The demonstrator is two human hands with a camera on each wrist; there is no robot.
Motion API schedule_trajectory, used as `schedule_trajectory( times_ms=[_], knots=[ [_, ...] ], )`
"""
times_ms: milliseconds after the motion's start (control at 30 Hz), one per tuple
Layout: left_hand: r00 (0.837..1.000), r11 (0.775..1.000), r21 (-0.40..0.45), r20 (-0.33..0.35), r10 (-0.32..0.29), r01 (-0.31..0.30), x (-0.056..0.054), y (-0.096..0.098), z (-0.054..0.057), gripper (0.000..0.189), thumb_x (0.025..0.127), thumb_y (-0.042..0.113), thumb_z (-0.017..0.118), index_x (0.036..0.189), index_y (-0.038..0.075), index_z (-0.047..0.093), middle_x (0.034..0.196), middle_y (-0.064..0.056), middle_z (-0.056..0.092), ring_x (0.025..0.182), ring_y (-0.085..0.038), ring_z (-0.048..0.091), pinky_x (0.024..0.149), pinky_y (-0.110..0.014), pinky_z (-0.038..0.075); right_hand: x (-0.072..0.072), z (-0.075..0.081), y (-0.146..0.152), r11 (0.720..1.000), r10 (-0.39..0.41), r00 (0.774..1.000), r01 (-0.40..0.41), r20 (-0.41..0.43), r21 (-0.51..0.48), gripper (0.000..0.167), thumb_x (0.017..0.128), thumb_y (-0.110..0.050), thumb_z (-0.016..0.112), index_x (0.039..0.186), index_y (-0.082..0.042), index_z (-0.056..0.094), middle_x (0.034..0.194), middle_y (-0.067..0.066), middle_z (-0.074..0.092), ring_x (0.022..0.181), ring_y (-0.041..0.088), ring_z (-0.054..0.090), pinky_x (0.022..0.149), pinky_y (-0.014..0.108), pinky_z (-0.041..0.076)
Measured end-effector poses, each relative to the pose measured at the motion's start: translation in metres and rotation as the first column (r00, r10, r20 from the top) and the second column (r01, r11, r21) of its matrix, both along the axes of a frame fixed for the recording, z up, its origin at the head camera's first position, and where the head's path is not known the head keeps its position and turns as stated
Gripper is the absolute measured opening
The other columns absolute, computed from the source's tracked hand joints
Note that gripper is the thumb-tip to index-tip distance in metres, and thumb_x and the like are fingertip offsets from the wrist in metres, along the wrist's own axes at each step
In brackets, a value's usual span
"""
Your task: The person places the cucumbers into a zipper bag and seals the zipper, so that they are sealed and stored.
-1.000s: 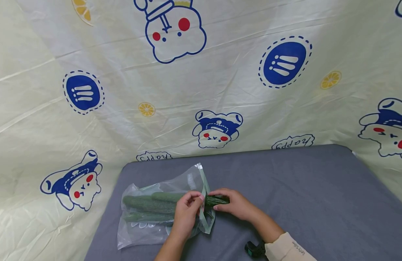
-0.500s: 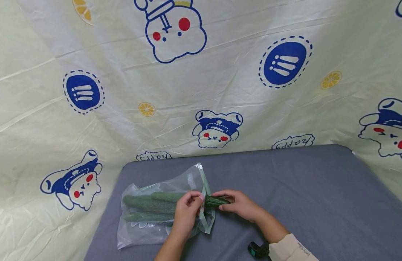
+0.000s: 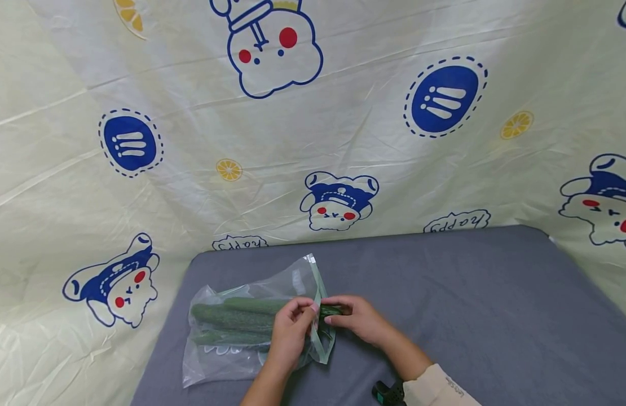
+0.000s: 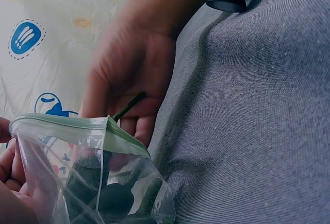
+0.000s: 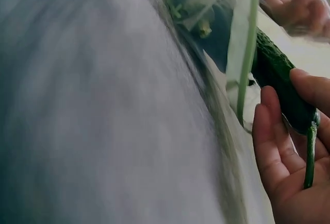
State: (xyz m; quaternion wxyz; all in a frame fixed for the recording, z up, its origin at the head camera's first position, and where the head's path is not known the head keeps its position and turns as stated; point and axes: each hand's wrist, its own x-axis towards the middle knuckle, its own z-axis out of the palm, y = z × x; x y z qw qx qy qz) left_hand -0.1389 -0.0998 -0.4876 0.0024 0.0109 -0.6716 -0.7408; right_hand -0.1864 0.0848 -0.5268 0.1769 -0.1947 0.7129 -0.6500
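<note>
A clear zip bag (image 3: pixel 206 366) with a pale green seal strip lies on the grey cloth, several dark green cucumbers (image 3: pixel 232 318) inside it. At its mouth, my left hand (image 3: pixel 291 330) pinches the edge of the opening between thumb and fingers. My right hand (image 3: pixel 361 320) holds the stem end of one cucumber (image 5: pixel 281 82), thumb on one side and fingers on the other. That cucumber runs through the mouth, mostly within the bag, its thin stem pointing back over my right palm. In the left wrist view, the bag (image 4: pixel 77 123) covers part of the right fingers.
A grey cloth-covered table (image 3: pixel 445 299) stretches out to the right of the bag. Behind it hangs a cream sheet (image 3: pixel 272 135) printed with cartoon figures and orange slices. A black wrist device (image 3: pixel 388 393) sits by the right sleeve (image 3: pixel 437 389).
My right hand first slid back along the cucumber, then moved left, and the cucumber went deeper into the bag. My left hand and the bag's mouth have stayed in place.
</note>
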Motion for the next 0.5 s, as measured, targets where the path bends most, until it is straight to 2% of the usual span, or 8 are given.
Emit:
schedule_trajectory(
  times_ms=[200, 300, 400, 500],
  knots=[
    [1.0, 1.0, 0.011, -0.001, -0.006, 0.006, 0.0006, 0.0, 0.0001, 0.024, 0.094, 0.007, 0.066, 0.105, -0.013, 0.06, 0.073, 0.003, 0.058, 0.059, -0.006, 0.053, 0.054, -0.016, 0.042, 0.0023, -0.002, -0.0052, 1.0, -0.02, 0.999, 0.021, 0.035, -0.023, 0.047, 0.094, -0.012, 0.07, 0.136, 0.005, 0.057, 0.139, 0.027, 0.057, 0.119, 0.021, 0.065, 0.087, 0.02, 0.056],
    [1.0, 1.0, 0.007, 0.002, 0.0, 0.0, 0.0004, -0.0001, -0.0001, 0.023, 0.094, 0.007, 0.066, 0.104, -0.013, 0.061, 0.073, 0.002, 0.058, 0.059, -0.006, 0.052, 0.054, -0.017, 0.042, 0.0032, -0.0035, -0.0049, 0.998, -0.023, 0.998, 0.025, 0.053, -0.05, 0.045, 0.095, -0.009, 0.068, 0.137, 0.005, 0.057, 0.139, 0.028, 0.056, 0.116, 0.016, 0.066, 0.087, 0.02, 0.056],
    [1.0, 1.0, -0.003, 0.001, 0.008, -0.008, 0.0003, -0.0002, 0.0001, 0.022, 0.094, 0.006, 0.066, 0.104, -0.012, 0.062, 0.074, 0.002, 0.058, 0.058, -0.006, 0.052, 0.054, -0.017, 0.042, 0.0039, -0.0051, -0.0036, 0.996, -0.01, 0.999, 0.013, 0.039, -0.084, 0.044, 0.096, -0.005, 0.063, 0.138, 0.007, 0.055, 0.14, 0.03, 0.052, 0.11, 0.007, 0.065, 0.09, 0.021, 0.056],
    [1.0, 1.0, -0.009, 0.002, 0.009, -0.009, 0.0002, -0.0002, 0.0006, 0.022, 0.094, 0.006, 0.066, 0.104, -0.012, 0.062, 0.074, 0.002, 0.058, 0.059, -0.007, 0.052, 0.054, -0.017, 0.042, 0.004, -0.007, -0.0023, 0.993, 0.004, 1.0, -0.001, 0.023, -0.122, 0.044, 0.097, -0.001, 0.057, 0.14, 0.01, 0.052, 0.141, 0.034, 0.047, 0.108, 0.003, 0.065, 0.093, 0.022, 0.057]
  ],
)
